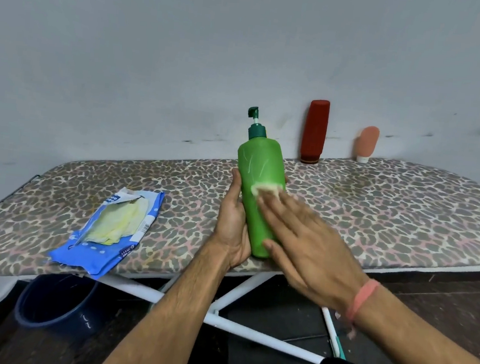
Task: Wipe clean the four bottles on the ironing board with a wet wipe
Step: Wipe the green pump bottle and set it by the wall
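A tall green pump bottle (pixel 259 166) is held tilted above the near edge of the ironing board (pixel 391 214). My left hand (pixel 233 225) grips its lower left side. My right hand (pixel 301 234) lies flat across the bottle's front and presses a pale yellowish wet wipe (pixel 266 189) against it; only the wipe's top edge shows past my fingertips. A dark red bottle (pixel 314 130) stands cap-down at the wall. To its right stands a small peach tube (pixel 367 142) on a white cap. I see three bottles.
An open blue wet wipe pack (pixel 99 256) lies on the board's left part, with yellowish wipes showing inside. Under the board are its white metal legs (pixel 228 324) and a dark blue bucket (pixel 54 304) on the floor. A grey wall rises behind the board.
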